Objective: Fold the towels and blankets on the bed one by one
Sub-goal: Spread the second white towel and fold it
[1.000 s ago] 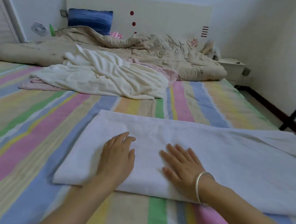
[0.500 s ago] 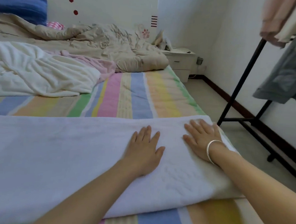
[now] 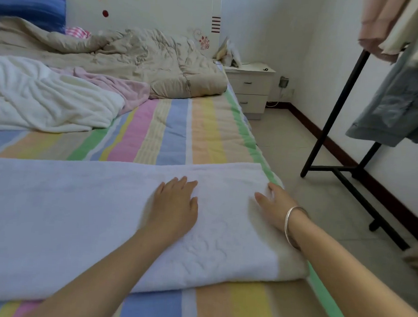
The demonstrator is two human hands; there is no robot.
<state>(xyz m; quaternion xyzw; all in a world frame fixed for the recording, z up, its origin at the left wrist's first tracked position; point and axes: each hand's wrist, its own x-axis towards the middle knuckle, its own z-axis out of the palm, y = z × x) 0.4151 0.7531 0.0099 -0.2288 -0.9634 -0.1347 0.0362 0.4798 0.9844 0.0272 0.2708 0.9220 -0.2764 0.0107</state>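
A long white towel (image 3: pixel 65 213), folded lengthwise, lies across the striped bed (image 3: pixel 180 134). My left hand (image 3: pixel 175 205) rests flat on it near its right end, fingers spread. Over the towel's right edge sits my right hand (image 3: pixel 274 206), wearing a silver bangle, with its fingertips curled at the far corner; whether it grips the cloth is unclear. Farther up the bed lie a crumpled cream blanket (image 3: pixel 42 99), a pink towel (image 3: pixel 124 89) partly under it, and a beige quilt (image 3: pixel 140 61).
A blue pillow (image 3: pixel 28 7) leans on the headboard. A white nightstand (image 3: pixel 251 85) stands beside the bed. A black clothes rack (image 3: pixel 337 117) with hanging garments (image 3: pixel 402 101) occupies the tiled floor on the right.
Both hands slid right along the towel from its middle to its right end. My right hand has now reached the right edge, and the view turned right with them.
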